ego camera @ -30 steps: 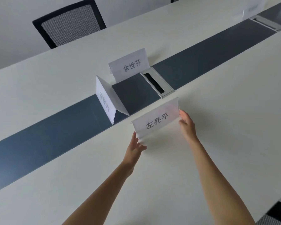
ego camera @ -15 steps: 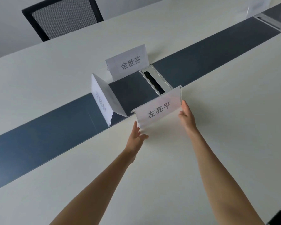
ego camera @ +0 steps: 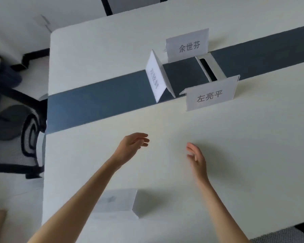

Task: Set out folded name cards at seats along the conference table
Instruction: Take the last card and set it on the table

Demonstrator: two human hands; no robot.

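Note:
A folded white name card (ego camera: 211, 95) with black characters stands upright at the edge of the table's dark centre strip (ego camera: 98, 100). Behind it another lettered card (ego camera: 187, 45) stands on the far side of the strip. A third card (ego camera: 155, 78) stands sideways on the strip. A fourth folded card (ego camera: 119, 201) sits close to me, partly hidden by my left forearm. My left hand (ego camera: 130, 148) and my right hand (ego camera: 196, 157) hover over the white table (ego camera: 253, 155), both empty with fingers apart, well short of the nearest standing card.
A metal cable box (ego camera: 210, 67) is set into the centre strip between the two lettered cards. A black mesh chair (ego camera: 16, 134) stands at the table's left end, another chair (ego camera: 130, 5) at the far side. A grey chair seat (ego camera: 281, 236) shows at bottom right.
Both hands let go of the near lettered card, which now stands on the table, and drew back toward me. The view swung left and down, bringing the table's end and a near card into sight.

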